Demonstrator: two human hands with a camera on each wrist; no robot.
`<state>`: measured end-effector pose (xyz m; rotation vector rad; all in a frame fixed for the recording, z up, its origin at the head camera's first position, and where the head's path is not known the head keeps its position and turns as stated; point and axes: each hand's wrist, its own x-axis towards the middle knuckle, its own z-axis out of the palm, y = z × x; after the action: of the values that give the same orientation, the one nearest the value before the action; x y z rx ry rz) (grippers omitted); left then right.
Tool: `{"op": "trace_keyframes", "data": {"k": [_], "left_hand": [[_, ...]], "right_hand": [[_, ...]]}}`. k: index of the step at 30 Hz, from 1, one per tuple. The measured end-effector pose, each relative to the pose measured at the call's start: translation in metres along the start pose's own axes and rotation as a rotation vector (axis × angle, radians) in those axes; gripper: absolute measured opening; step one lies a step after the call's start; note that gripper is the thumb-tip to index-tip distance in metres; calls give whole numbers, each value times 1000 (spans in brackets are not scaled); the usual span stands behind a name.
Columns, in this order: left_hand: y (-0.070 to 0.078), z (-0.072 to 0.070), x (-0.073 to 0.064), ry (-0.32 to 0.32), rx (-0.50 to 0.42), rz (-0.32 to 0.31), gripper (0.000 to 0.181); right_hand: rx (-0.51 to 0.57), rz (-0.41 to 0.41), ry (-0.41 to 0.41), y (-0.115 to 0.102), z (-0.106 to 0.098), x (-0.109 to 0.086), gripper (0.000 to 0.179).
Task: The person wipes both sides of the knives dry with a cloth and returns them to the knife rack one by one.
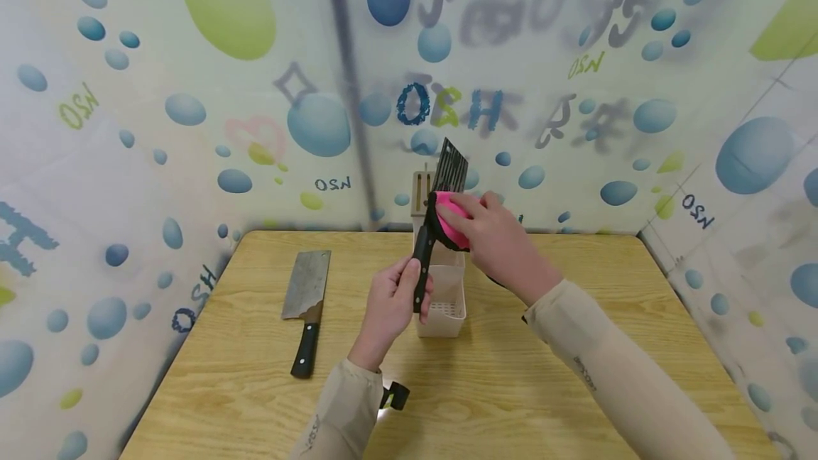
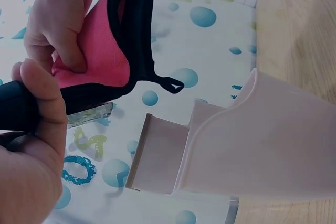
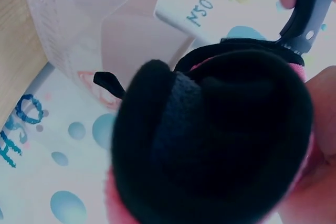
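Note:
My left hand (image 1: 393, 297) grips the black riveted handle (image 1: 422, 268) of a slotted metal turner (image 1: 451, 167), which is raised and tilted with its blade up. With its fingers curled, my right hand (image 1: 495, 233) pinches a pink cloth (image 1: 455, 218) with black trim against the turner, where handle and blade meet. In the left wrist view the pink cloth (image 2: 105, 51) is folded over the metal, and a black loop (image 2: 170, 84) hangs from its edge. The right wrist view shows the cloth's dark folded edge (image 3: 210, 145) up close; it hides most of the turner there.
A pale plastic utensil holder (image 1: 441, 325) stands behind the hands, with a slotted knife block (image 1: 422, 194) at its back. To the left on the wooden table (image 1: 211, 389) lies a cleaver (image 1: 307, 311). A patterned curtain wall (image 1: 537, 91) closes the back and sides.

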<state>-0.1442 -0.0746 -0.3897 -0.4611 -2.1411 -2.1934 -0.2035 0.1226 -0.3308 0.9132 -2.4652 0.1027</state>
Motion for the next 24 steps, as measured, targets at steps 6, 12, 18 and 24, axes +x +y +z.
{"op": "trace_keyframes", "data": {"k": [6,12,18,24], "left_hand": [[0,-1,0,1,-4,-15,38],[-1,-1,1,-2,-5,-2,39],[1,-2,2,-15,-6,11,38],[3,-2,5,-24,27,-2,40]], "right_hand": [[-15,-16,0,-12,-4,-1,67],[-9,-63,36,-18,-8,-3,63],[4,-86,53,-19,-10,-8,63],[15,-70,43,-14,-12,-13,64]]}}
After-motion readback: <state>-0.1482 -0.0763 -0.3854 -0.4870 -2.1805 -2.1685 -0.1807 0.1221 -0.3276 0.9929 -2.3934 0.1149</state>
